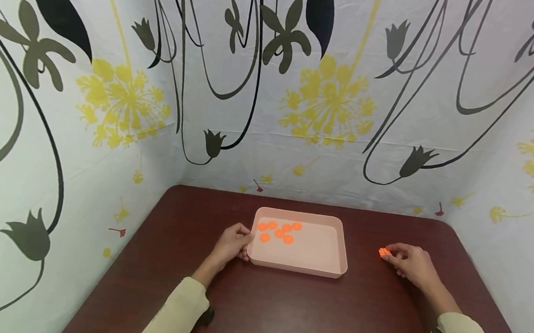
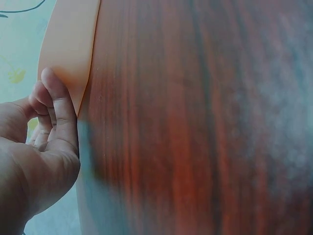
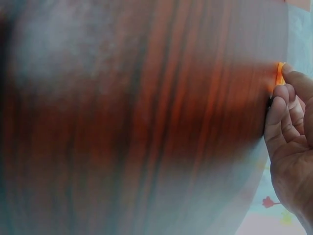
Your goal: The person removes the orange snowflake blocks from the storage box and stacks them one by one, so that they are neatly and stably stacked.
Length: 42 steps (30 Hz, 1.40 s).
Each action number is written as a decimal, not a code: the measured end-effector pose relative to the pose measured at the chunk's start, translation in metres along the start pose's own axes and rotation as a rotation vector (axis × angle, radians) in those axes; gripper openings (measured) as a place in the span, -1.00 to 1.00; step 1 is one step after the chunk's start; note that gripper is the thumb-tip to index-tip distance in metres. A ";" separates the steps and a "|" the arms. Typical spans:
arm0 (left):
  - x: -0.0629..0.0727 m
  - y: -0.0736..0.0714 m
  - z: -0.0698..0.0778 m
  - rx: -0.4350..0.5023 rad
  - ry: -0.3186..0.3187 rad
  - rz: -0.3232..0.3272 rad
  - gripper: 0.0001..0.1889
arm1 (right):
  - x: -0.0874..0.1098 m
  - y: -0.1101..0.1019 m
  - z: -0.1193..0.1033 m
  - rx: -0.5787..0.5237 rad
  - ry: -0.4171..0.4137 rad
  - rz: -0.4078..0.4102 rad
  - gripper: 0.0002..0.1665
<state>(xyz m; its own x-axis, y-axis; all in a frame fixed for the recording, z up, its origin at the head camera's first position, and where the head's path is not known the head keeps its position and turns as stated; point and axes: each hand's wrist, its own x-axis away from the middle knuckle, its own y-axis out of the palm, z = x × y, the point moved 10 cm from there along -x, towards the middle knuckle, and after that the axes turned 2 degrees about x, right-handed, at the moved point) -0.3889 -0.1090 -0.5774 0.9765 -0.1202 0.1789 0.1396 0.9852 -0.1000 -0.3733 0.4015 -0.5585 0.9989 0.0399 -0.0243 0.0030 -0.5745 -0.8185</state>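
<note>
A shallow pink tray (image 1: pixel 319 246) stands on the dark table in the head view, with several small flat orange pieces (image 1: pixel 279 233) lying in its left half. At the tray's left side is my left hand (image 1: pixel 231 243), thumb and fingers gripping the rim. The left wrist view has this hand (image 2: pixel 51 132) against the tray's outer wall (image 2: pixel 68 46). To the right of the tray, apart from it, my right hand (image 1: pixel 412 262) pinches a small orange piece (image 1: pixel 384 252) with a bumpy outline. Seen by the right wrist camera, that piece (image 3: pixel 279 73) is thin and edge-on between the fingertips.
The reddish-brown table (image 1: pixel 302 315) has rounded far corners. A floral-patterned cloth (image 1: pixel 271 109) hangs behind it and along both sides. Dark bands (image 1: pixel 207 316) show at the sleeve cuffs.
</note>
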 end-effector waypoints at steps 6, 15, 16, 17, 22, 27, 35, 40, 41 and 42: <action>0.000 -0.001 -0.001 -0.002 -0.019 0.010 -0.77 | 0.000 -0.003 -0.002 -0.016 -0.011 0.010 -0.33; -0.001 -0.001 -0.003 0.002 -0.021 0.008 -0.76 | -0.001 -0.003 -0.047 -0.009 -0.104 0.096 -0.48; 0.000 0.000 -0.003 0.000 -0.022 0.007 -0.76 | -0.002 -0.002 -0.053 -0.013 -0.112 0.106 -0.50; 0.000 0.000 -0.003 -0.002 -0.023 0.007 -0.76 | -0.002 -0.001 -0.059 -0.018 -0.117 0.116 -0.51; 0.001 0.000 -0.002 -0.011 -0.012 0.003 -0.75 | -0.006 0.009 -0.092 -0.045 -0.166 0.138 -0.57; 0.000 -0.001 0.000 -0.002 -0.002 0.002 -0.73 | -0.008 0.022 -0.123 -0.028 -0.244 0.160 -0.62; 0.000 -0.004 -0.005 -0.005 -0.020 0.013 -0.74 | -0.007 0.045 -0.169 -0.030 -0.350 0.180 -0.61; -0.001 -0.005 -0.005 -0.021 -0.024 0.009 -0.75 | -0.010 0.060 -0.189 0.001 -0.349 0.142 -0.58; 0.000 -0.005 -0.004 -0.023 -0.022 0.009 -0.75 | -0.011 0.064 -0.193 0.010 -0.348 0.133 -0.57; 0.000 -0.006 -0.004 -0.024 -0.021 0.009 -0.76 | -0.013 0.068 -0.197 0.016 -0.347 0.119 -0.56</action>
<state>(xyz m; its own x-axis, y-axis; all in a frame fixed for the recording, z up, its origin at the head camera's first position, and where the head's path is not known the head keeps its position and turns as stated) -0.3894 -0.1151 -0.5806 0.9741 -0.1089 0.1981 0.1352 0.9829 -0.1246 -0.3771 0.2013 -0.5006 0.9171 0.2497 -0.3107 -0.1157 -0.5791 -0.8070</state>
